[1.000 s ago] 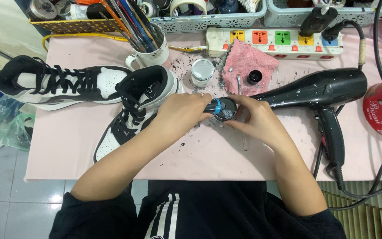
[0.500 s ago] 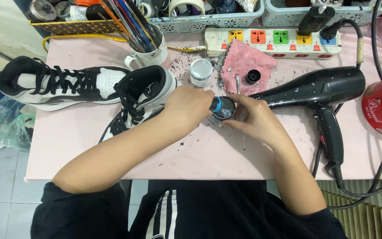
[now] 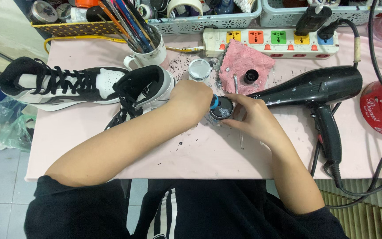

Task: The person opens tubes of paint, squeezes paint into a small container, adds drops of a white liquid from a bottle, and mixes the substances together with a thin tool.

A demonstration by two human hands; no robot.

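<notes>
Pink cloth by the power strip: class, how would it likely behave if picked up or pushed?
The pink cloth lies rumpled, so probably floppy and light. Pushed, it would likely bunch rather than slide, dragging the small black cap resting on it.

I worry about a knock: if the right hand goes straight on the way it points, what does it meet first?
Probably the small jar that its fingers already touch; just beyond that is the left hand. Depth is unclear.

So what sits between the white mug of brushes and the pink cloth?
In the head view, a small round silver-topped jar stands on the paint-speckled pink table between the white mug and the pink cloth.
</notes>
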